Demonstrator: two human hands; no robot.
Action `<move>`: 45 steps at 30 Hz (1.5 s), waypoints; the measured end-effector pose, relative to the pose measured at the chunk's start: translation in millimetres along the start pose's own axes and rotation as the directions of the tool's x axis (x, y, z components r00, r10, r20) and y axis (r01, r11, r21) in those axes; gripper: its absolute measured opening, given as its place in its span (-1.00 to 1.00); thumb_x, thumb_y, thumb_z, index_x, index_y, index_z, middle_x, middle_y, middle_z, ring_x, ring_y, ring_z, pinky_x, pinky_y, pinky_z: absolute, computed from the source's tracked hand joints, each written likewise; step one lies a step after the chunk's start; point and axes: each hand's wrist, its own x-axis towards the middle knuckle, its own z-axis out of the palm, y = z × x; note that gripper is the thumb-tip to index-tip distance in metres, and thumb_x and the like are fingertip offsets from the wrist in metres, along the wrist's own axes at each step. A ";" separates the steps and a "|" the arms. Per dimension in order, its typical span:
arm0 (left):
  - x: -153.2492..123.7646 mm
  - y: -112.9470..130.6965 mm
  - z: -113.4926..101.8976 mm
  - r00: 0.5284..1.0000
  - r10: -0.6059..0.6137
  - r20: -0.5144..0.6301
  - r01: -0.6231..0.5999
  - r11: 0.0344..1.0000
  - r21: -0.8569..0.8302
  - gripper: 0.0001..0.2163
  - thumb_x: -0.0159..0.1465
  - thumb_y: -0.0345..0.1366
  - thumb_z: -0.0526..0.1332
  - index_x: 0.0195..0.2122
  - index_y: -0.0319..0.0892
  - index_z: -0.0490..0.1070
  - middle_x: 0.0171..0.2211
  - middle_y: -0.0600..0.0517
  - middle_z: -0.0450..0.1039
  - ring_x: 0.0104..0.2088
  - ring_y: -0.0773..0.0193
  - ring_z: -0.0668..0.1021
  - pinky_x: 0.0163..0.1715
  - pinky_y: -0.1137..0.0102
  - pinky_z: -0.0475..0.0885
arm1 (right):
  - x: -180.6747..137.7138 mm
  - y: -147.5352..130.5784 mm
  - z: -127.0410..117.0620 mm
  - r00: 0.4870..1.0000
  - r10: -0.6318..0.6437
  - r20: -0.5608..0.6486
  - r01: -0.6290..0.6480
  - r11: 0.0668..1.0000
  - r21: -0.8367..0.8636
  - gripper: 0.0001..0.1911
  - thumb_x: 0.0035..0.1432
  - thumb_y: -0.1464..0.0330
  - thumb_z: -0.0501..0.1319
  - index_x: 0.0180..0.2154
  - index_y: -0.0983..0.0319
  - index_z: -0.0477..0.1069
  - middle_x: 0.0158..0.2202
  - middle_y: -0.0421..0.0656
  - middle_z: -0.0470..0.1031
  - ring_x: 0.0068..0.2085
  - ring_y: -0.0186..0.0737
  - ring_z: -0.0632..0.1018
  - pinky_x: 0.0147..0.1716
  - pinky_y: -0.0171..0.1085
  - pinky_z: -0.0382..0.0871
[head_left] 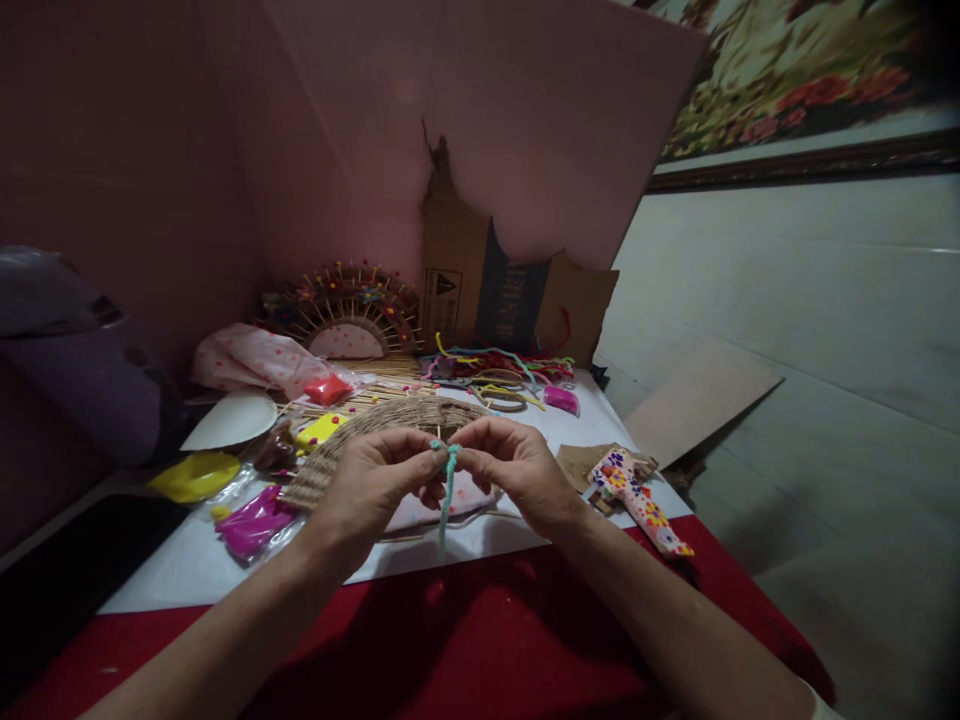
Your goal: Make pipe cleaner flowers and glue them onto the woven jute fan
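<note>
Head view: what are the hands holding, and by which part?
A teal pipe cleaner, pinched at its upper end by the left hand and right hand; the rest hangs free.

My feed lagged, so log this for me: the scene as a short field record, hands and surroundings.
left hand: pinches top of teal pipe cleaner
right hand: pinches same top end
teal pipe cleaner: hangs down over white sheet
behind hands: woven arch
left of hands: yellow bag, magenta bag
right of hands: dotted figure
</note>
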 end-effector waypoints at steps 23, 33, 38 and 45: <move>-2.7 0.7 5.3 0.998 -0.023 -0.053 0.022 1.000 -0.009 -0.80 -0.03 -0.23 0.35 -0.54 -0.27 0.44 -0.69 0.09 0.39 -0.64 0.40 0.40 -0.59 0.49 0.32 | -2.8 12.6 -1.8 0.968 -0.234 -0.090 0.181 0.901 -0.395 -0.73 0.18 0.18 0.08 -0.34 0.25 0.37 -0.50 -0.22 0.34 -0.48 -0.37 0.33 -0.48 -0.36 0.20; 2.1 -7.5 -1.6 0.994 -0.008 -0.106 0.001 0.998 -0.068 -0.82 -0.03 -0.26 0.35 -0.55 -0.28 0.44 -0.66 0.09 0.36 -0.62 0.42 0.36 -0.61 0.52 0.27 | -8.0 8.3 11.0 0.989 -0.141 -0.037 0.112 0.898 -0.426 -0.78 0.07 0.25 0.20 -0.49 0.25 0.28 -0.54 -0.24 0.31 -0.52 -0.39 0.29 -0.54 -0.37 0.15; 4.6 -8.1 -2.8 0.981 -0.152 -0.123 0.126 0.973 -0.195 -0.79 -0.11 -0.27 0.40 -0.54 -0.28 0.42 -0.64 0.11 0.34 -0.65 0.46 0.36 -0.66 0.55 0.23 | -6.5 8.2 7.3 0.992 -0.117 -0.040 0.098 0.944 -0.315 -0.84 0.07 0.30 0.20 -0.46 0.25 0.31 -0.51 -0.24 0.34 -0.49 -0.39 0.33 -0.50 -0.38 0.19; 3.6 -9.2 -2.0 0.984 -0.109 -0.139 0.088 0.984 -0.152 -0.75 -0.11 -0.23 0.39 -0.61 -0.28 0.38 -0.70 0.14 0.29 -0.69 0.48 0.29 -0.69 0.55 0.18 | -6.4 10.4 8.9 0.995 -0.101 -0.002 0.095 0.948 -0.304 -0.75 0.09 0.20 0.17 -0.45 0.26 0.32 -0.52 -0.23 0.36 -0.50 -0.40 0.32 -0.51 -0.37 0.18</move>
